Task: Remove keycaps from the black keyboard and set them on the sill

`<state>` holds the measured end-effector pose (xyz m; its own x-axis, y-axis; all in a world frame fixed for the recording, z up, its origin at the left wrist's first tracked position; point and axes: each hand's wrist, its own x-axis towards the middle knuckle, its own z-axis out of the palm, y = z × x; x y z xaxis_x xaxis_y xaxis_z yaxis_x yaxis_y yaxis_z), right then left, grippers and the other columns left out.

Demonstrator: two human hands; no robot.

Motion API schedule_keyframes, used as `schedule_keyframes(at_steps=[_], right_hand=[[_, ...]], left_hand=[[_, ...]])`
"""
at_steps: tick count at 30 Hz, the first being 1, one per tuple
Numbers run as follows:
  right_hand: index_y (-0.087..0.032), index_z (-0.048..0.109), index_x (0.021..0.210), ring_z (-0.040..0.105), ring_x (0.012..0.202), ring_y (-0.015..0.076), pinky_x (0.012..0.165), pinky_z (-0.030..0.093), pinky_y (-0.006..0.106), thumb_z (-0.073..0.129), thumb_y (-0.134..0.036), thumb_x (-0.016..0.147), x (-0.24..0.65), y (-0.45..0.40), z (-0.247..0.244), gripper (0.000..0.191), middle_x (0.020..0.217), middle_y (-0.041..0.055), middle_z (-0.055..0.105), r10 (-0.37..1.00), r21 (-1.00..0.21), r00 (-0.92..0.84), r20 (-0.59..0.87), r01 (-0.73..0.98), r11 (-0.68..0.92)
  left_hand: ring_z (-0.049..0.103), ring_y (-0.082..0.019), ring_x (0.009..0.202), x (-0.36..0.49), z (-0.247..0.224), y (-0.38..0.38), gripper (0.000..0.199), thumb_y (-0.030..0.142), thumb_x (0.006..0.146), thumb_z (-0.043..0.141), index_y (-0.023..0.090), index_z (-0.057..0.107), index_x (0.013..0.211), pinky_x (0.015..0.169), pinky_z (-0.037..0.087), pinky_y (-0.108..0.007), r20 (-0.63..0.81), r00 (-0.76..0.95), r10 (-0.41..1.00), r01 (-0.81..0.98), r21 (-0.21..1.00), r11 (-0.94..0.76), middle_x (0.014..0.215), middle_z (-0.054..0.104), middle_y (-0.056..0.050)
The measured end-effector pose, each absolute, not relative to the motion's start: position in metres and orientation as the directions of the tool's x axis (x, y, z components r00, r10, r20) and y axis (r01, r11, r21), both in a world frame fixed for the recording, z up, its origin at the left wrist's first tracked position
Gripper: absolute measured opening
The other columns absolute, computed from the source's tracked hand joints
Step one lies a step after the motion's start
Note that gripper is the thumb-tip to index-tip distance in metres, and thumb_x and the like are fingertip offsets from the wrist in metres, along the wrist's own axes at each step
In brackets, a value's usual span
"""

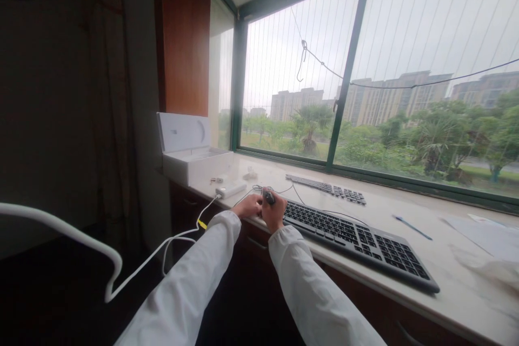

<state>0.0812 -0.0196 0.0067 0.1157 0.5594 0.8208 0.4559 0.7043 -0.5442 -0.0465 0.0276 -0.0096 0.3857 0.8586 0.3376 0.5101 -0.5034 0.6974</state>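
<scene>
My right hand (275,212) is wrapped round a dark handle (268,197), whose rounded end shows above the fist. Close beside it, my left hand (248,206) has its fingers curled near the left end of the black keyboard (338,232); what they grip is too small to make out. Both hands are at the counter's front edge. A thin black cable (298,192) runs behind them. The keyboard lies with its keys up, and a separate key panel (326,188) rests behind it.
An open white box (198,167) stands at the left end of the counter (389,208). Near it are a white power strip (231,190) with a white cord (162,246) hanging down, and small parts. A blue pen (412,227) and papers (484,235) lie right.
</scene>
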Motion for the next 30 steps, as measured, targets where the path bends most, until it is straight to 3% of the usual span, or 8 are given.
schedule_keyframes(at_steps=[3, 8, 11, 13, 16, 20, 27, 30], right_hand=[[-0.017, 0.057, 0.058, 0.036, 0.047, 0.0104, 0.054, 0.028, 0.025, 0.04, -0.046, 0.093, 0.104, -0.026, 0.019, 0.049, 0.049, 0.0005, 0.052, 0.537, -0.498, 0.083, 0.839, 0.516, 0.697], [-0.018, 0.06, 0.058, 0.04, 0.047, 0.0104, 0.054, 0.03, 0.025, 0.042, -0.045, 0.092, 0.174, -0.023, 0.039, 0.047, 0.051, 0.0016, 0.056, 0.452, -0.263, -0.117, 0.884, 0.676, 0.689], [-0.019, 0.064, 0.06, 0.05, 0.049, 0.0118, 0.055, 0.034, 0.024, 0.045, -0.043, 0.09, 0.233, -0.013, 0.044, 0.043, 0.055, 0.0031, 0.061, 0.461, -0.142, -0.231, 0.857, 0.754, 0.641], [-0.02, 0.069, 0.067, 0.059, 0.056, 0.0148, 0.058, 0.037, 0.025, 0.048, -0.044, 0.087, 0.276, -0.003, 0.045, 0.038, 0.063, 0.0059, 0.067, 0.495, -0.094, -0.261, 0.829, 0.807, 0.583], [-0.02, 0.075, 0.083, 0.066, 0.07, 0.022, 0.063, 0.04, 0.028, 0.053, -0.045, 0.08, 0.341, 0.013, 0.042, 0.034, 0.08, 0.0123, 0.073, 0.545, -0.105, -0.175, 0.82, 0.89, 0.444], [-0.016, 0.077, 0.087, 0.064, 0.064, 0.0259, 0.06, 0.037, 0.032, 0.055, -0.047, 0.078, 0.418, 0.026, 0.025, 0.039, 0.078, 0.0189, 0.072, 0.537, -0.163, 0.03, 0.843, 0.966, 0.202], [-0.019, 0.071, 0.063, 0.054, 0.054, 0.0248, 0.056, 0.032, 0.035, 0.043, -0.057, 0.087, 0.485, 0.031, -0.004, 0.053, 0.057, 0.0171, 0.062, 0.512, -0.375, 0.36, 0.78, 0.924, -0.078], [-0.02, 0.069, 0.062, 0.053, 0.053, 0.0247, 0.056, 0.031, 0.035, 0.045, -0.056, 0.085, 0.48, 0.03, -0.004, 0.049, 0.058, 0.0146, 0.063, 0.551, -0.35, 0.318, 0.771, 0.935, -0.05]], left_hand=[[0.063, -0.02, 0.086, -0.05, -0.006, 0.022, 0.021, 0.023, 0.078, 0.06, 0.013, 0.072, 0.09, 0.085, 0.048, -0.03, 0.384, 0.388, 0.838, 0.438, 0.723, -0.534, 0.088, 0.071, -0.007], [0.061, -0.021, 0.108, -0.052, -0.006, 0.019, 0.03, 0.024, 0.078, 0.064, 0.017, 0.072, 0.106, 0.101, 0.042, -0.034, 0.426, 0.3, 0.854, 0.337, 0.79, -0.512, 0.115, 0.069, -0.008], [0.061, -0.021, 0.109, -0.052, -0.009, 0.02, 0.028, 0.024, 0.081, 0.063, 0.015, 0.07, 0.106, 0.1, 0.043, -0.034, 0.428, 0.268, 0.863, 0.27, 0.827, -0.494, 0.114, 0.069, -0.01], [0.064, -0.019, 0.099, -0.051, -0.011, 0.021, 0.027, 0.027, 0.086, 0.059, 0.013, 0.065, 0.108, 0.092, 0.048, -0.033, 0.409, 0.241, 0.88, 0.205, 0.865, -0.458, 0.107, 0.071, -0.011], [0.063, -0.014, 0.076, -0.05, -0.012, 0.022, 0.025, 0.032, 0.092, 0.052, 0.012, 0.058, 0.107, 0.077, 0.05, -0.03, 0.372, 0.213, 0.903, 0.149, 0.901, -0.407, 0.096, 0.072, -0.012], [0.055, -0.01, 0.065, -0.05, -0.013, 0.022, 0.024, 0.037, 0.093, 0.05, 0.014, 0.053, 0.1, 0.068, 0.046, -0.025, 0.384, 0.224, 0.896, 0.17, 0.89, -0.424, 0.088, 0.07, -0.008], [0.043, -0.011, 0.06, -0.048, -0.008, 0.017, 0.035, 0.04, 0.093, 0.038, 0.013, 0.06, 0.093, 0.06, 0.037, -0.024, 0.431, 0.167, 0.887, 0.206, 0.864, -0.459, 0.068, 0.05, 0.0], [0.045, -0.012, 0.062, -0.048, -0.005, 0.014, 0.032, 0.028, 0.088, 0.037, 0.012, 0.062, 0.098, 0.061, 0.037, -0.024, 0.388, 0.143, 0.91, 0.28, 0.866, -0.414, 0.066, 0.046, 0.001]])
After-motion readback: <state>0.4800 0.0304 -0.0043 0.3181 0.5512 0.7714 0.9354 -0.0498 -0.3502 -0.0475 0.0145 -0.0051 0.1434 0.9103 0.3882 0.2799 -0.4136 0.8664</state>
